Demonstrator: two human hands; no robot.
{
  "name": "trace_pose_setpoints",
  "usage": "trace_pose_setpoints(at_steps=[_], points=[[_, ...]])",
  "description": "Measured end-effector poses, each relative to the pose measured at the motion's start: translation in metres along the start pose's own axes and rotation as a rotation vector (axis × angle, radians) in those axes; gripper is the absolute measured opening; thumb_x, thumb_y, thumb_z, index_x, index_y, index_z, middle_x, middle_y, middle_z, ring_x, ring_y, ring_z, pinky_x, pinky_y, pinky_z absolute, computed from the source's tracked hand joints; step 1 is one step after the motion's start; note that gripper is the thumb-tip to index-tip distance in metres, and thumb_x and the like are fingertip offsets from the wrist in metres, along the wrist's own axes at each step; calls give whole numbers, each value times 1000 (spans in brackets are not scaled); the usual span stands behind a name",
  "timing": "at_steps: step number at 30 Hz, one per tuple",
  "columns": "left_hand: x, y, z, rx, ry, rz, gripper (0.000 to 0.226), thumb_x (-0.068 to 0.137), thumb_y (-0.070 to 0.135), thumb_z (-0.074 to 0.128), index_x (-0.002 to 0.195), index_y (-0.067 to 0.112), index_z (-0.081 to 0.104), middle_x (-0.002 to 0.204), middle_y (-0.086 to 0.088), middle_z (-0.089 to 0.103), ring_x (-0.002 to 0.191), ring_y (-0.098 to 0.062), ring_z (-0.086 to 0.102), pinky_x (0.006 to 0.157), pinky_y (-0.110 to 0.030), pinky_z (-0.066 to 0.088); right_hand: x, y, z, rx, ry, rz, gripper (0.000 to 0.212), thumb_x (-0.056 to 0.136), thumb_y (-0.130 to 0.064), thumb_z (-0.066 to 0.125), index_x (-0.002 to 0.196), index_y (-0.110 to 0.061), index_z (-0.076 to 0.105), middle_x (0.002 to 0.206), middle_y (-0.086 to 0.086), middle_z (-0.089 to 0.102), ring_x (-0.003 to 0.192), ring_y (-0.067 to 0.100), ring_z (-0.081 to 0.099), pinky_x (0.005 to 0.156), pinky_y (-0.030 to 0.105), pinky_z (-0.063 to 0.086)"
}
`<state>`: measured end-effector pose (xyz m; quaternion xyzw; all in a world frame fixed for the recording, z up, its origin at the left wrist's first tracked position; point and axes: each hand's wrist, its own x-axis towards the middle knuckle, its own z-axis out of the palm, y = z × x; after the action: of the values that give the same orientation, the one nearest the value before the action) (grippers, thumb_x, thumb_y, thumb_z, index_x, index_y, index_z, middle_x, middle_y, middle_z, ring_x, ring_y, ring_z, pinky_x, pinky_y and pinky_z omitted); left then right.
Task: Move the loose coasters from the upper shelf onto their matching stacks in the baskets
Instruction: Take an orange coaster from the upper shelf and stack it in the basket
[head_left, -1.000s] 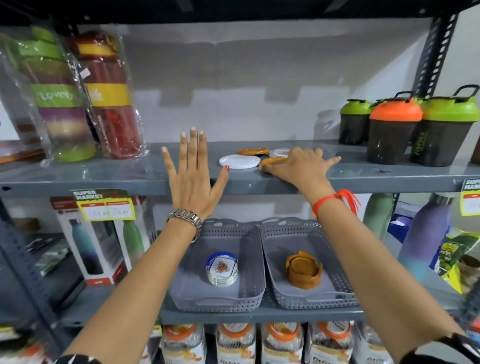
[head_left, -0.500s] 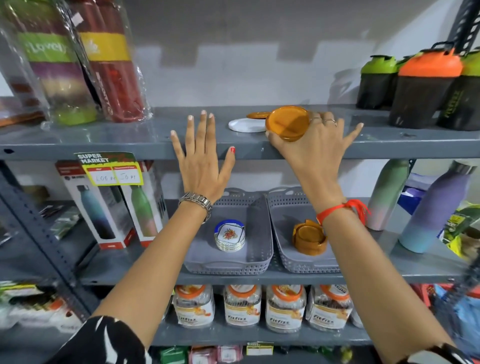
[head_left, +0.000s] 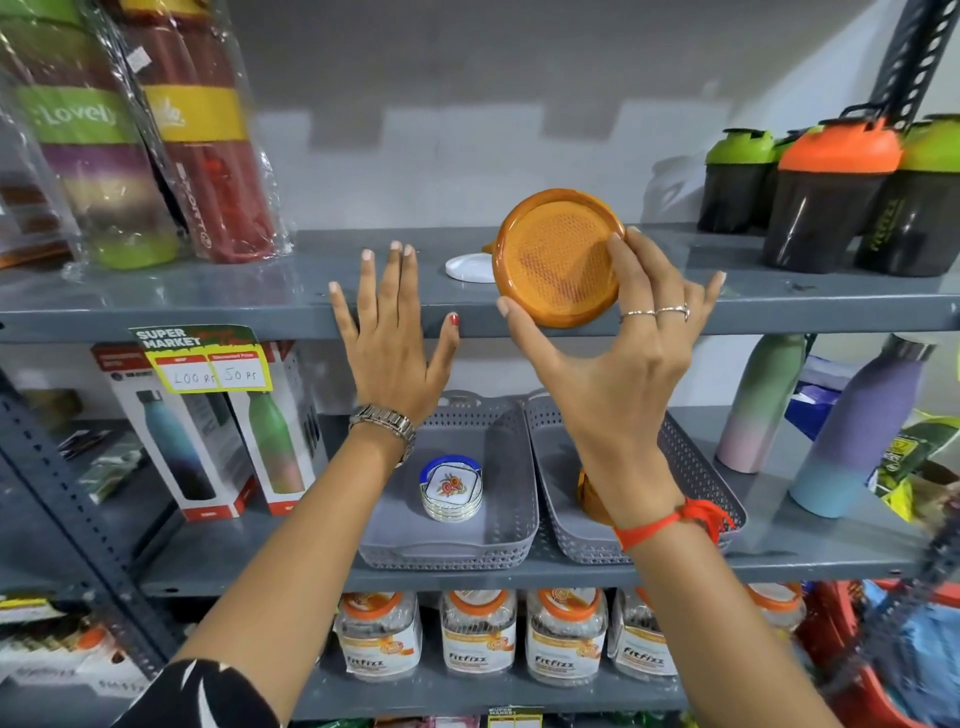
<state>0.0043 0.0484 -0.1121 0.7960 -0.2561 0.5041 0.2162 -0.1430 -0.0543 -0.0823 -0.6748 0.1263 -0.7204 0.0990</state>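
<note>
My right hand (head_left: 618, 364) grips a round orange coaster (head_left: 558, 260), held tilted in front of the upper shelf (head_left: 208, 306) with its textured face toward me. A white coaster (head_left: 467, 268) lies flat on that shelf just left of it. My left hand (head_left: 392, 338) is spread flat against the shelf's front edge, holding nothing. Below, the left grey basket (head_left: 498, 530) holds a stack of white patterned coasters (head_left: 451, 491). The right grey basket (head_left: 696, 467) holds an orange stack (head_left: 589, 496), mostly hidden by my right wrist.
Wrapped bottles (head_left: 202, 145) stand at the upper shelf's left, shaker bottles (head_left: 831, 192) at its right. Boxed bottles (head_left: 208, 431) sit left of the baskets, pastel bottles (head_left: 852, 426) to the right. Jars (head_left: 478, 639) line the shelf below.
My right hand has lifted the orange coaster off the upper shelf and tilted it up toward me. The left hand stays against the shelf edge. The view has moved closer.
</note>
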Motion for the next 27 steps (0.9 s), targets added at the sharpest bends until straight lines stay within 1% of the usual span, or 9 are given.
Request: trace_pose_setpoints(at_steps=[6, 9, 14, 16, 18, 20, 22, 24, 27], points=[[0, 0, 1, 7, 18, 7, 68, 92, 50, 27, 145, 8, 24, 150, -5, 29, 140, -25, 18, 114, -44, -6, -12, 9, -5, 22, -57, 56, 74, 68, -59, 73, 113, 0, 66, 120, 15, 63, 107, 32, 62, 114, 52, 19], [0, -1, 2, 3, 37, 5, 67, 91, 48, 30, 145, 8, 25, 150, -5, 30, 140, -25, 21, 114, -46, -3, -35, 30, -14, 9, -115, 118, 75, 71, -62, 69, 115, -1, 65, 122, 14, 63, 110, 32, 60, 115, 52, 21], [-3, 3, 4, -18, 70, -10, 68, 91, 45, 30, 144, 4, 23, 151, -8, 27, 140, -26, 18, 114, -41, -10, -87, 78, -21, -65, -253, 272, 72, 66, -58, 70, 112, -3, 66, 123, 16, 62, 116, 30, 53, 115, 52, 24], [-4, 4, 6, -17, 88, 0, 65, 92, 43, 30, 144, 4, 24, 150, -9, 28, 140, -27, 18, 114, -42, -8, -104, 96, -20, -125, -348, 371, 74, 66, -59, 68, 112, -2, 67, 124, 17, 62, 122, 26, 43, 114, 55, 25], [-5, 4, 8, -16, 106, 10, 64, 92, 42, 30, 143, 4, 26, 150, -9, 29, 139, -28, 20, 114, -41, -8, -116, 118, -16, -197, -486, 499, 73, 67, -59, 72, 113, -3, 66, 127, 17, 60, 127, 31, 39, 116, 51, 22], [-4, 3, 9, -7, 123, 17, 63, 92, 42, 30, 143, 4, 27, 149, -9, 31, 139, -28, 21, 115, -40, -7, -127, 144, -8, -312, -653, 567, 71, 67, -66, 67, 107, -7, 68, 121, 16, 64, 119, 34, 46, 112, 46, 27], [-4, 2, 11, 0, 137, 21, 63, 92, 42, 30, 142, 3, 28, 148, -9, 32, 138, -27, 22, 115, -40, -6, -136, 167, 3, -458, -799, 583, 75, 62, -75, 55, 95, -10, 69, 105, 15, 70, 102, 34, 54, 102, 45, 34], [-5, 2, 12, 6, 147, 22, 63, 93, 43, 29, 143, 4, 28, 148, -8, 33, 138, -27, 23, 115, -40, -4, -144, 184, 13, -551, -908, 610, 73, 62, -71, 61, 94, -6, 70, 99, 19, 71, 100, 38, 57, 104, 51, 34], [-6, 2, 14, 13, 164, 17, 64, 93, 44, 28, 142, 3, 28, 148, -9, 33, 138, -26, 23, 115, -39, -4, -151, 198, 23, -593, -1046, 661, 64, 70, -55, 73, 102, -1, 68, 108, 23, 68, 115, 41, 51, 113, 57, 22]])
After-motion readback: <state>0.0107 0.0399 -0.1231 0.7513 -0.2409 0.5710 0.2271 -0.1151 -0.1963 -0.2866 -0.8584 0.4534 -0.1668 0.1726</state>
